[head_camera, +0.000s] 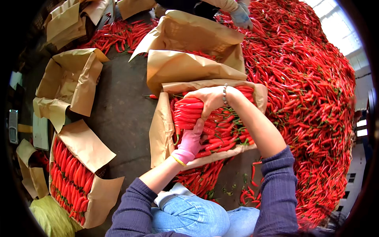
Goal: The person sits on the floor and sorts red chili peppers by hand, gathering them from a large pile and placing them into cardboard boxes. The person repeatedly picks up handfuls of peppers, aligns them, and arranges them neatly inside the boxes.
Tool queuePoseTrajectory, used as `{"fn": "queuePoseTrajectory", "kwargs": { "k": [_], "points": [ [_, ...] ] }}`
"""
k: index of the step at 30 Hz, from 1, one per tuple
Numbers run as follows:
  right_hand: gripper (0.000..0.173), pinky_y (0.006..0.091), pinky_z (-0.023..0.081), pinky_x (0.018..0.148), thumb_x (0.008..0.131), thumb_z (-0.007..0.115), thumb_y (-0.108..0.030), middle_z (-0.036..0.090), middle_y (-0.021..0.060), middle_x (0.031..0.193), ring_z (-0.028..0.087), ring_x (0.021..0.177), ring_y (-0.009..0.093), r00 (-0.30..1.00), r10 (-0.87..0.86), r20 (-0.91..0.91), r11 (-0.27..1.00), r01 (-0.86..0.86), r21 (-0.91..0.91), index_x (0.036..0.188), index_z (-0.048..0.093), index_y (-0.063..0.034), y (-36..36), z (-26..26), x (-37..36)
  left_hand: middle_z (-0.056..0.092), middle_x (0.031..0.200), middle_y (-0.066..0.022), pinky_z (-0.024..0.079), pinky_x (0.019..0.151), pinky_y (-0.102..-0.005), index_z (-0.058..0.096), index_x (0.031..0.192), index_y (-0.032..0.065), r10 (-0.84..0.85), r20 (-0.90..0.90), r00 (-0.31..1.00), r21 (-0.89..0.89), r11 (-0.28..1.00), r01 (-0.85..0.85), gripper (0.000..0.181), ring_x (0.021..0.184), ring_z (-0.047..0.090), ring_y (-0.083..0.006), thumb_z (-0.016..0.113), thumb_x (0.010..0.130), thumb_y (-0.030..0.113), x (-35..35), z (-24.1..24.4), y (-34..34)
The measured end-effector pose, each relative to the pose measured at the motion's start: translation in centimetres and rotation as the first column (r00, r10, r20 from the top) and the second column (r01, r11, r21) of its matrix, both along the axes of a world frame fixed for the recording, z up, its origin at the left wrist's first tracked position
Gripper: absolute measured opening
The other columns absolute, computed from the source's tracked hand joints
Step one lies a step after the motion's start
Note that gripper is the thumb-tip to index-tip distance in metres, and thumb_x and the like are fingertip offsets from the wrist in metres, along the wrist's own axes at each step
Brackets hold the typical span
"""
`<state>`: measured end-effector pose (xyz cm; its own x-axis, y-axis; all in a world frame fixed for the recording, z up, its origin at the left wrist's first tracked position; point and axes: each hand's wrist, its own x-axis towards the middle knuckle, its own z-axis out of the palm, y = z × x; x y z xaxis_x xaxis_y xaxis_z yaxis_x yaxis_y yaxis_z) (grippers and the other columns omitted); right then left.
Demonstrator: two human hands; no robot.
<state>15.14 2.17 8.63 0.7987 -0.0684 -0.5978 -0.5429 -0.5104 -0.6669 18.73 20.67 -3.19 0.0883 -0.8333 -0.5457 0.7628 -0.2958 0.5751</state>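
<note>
A bundle of red chili peppers (189,111) is gripped between my two hands over a paper-lined box (160,127). My right hand (207,99), bare and with a bracelet at the wrist, clasps the bundle from its far side and right. In a pink glove, my left hand (191,142) supports it from the near side, fingers partly hidden. Beneath and to the right, more chilies (222,142) lie in the box in rows, green stems among them.
A huge heap of chilies (305,97) rises at right. Another paper-lined box (195,65) stands just beyond. At left are a lined box (66,81) and a chili-filled box (69,177). A co-worker's gloved hand (241,17) touches the heap. Loose chilies (250,194) lie on the floor.
</note>
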Motion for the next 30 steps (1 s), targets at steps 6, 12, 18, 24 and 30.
{"fn": "queuePoseTrajectory", "kwargs": {
  "k": [6,12,18,24,30],
  "points": [
    [0.084,0.0365,0.048,0.096,0.058,0.084,-0.012,0.065,0.0086,0.120,0.059,0.111,0.020,0.992,0.015,-0.125,0.994,-0.001,0.108,0.135,0.049,-0.0118,-4.2,-6.2,3.0,0.060,0.073,-0.0007,0.046,0.052,-0.0254,0.063,0.089,0.0099,0.082,-0.103,0.991,0.280,0.959,-0.050,0.052,0.056,0.054,-0.0131,0.070,0.079,0.061,0.8,-0.3,-2.8],
    [0.086,0.0411,0.044,0.100,0.058,0.082,-0.016,0.057,0.0192,0.125,0.054,0.117,0.034,0.996,0.084,-0.012,0.950,-0.084,-0.302,0.135,0.045,-0.0042,-3.6,-4.5,4.1,0.065,0.089,-0.0034,0.052,0.075,-0.0312,0.063,0.095,0.0093,0.235,-0.375,0.897,0.138,0.971,-0.197,0.038,0.079,0.061,-0.0164,0.074,0.083,0.044,0.8,0.0,-2.3],
    [0.082,0.0421,0.042,0.102,0.070,0.077,-0.040,0.050,0.0207,0.130,0.048,0.121,0.036,0.995,0.039,0.094,0.827,0.020,-0.562,0.134,0.045,-0.0012,-2.0,-2.6,1.2,0.056,0.129,-0.0128,0.044,0.105,-0.0408,0.052,0.126,0.0054,0.266,-0.666,0.696,0.100,0.957,-0.271,0.044,0.122,0.052,-0.0281,0.068,0.090,0.025,0.9,2.3,0.9],
    [0.110,0.0557,0.025,0.112,0.064,0.077,-0.058,0.036,0.0187,0.146,0.035,0.135,0.036,0.986,-0.018,0.169,0.620,0.143,-0.771,0.149,0.026,-0.0083,4.1,-6.9,-1.0,0.055,0.129,-0.0148,0.044,0.106,-0.0405,0.050,0.124,0.0065,0.297,-0.706,0.643,0.145,0.949,-0.278,0.036,0.122,0.053,-0.0285,0.062,0.093,0.021,1.7,1.7,1.7],
    [0.115,0.0627,0.014,0.113,0.067,0.070,-0.067,0.027,0.0189,0.153,0.023,0.143,0.038,0.979,-0.045,0.200,0.652,0.181,-0.736,0.151,0.019,-0.0072,4.2,-7.5,-0.4,0.052,0.131,-0.0192,0.047,0.104,-0.0411,0.046,0.128,0.0004,0.239,-0.796,0.556,0.188,0.971,-0.148,0.044,0.125,0.050,-0.0324,0.064,0.093,0.020,2.5,0.1,4.4]
  ]
}}
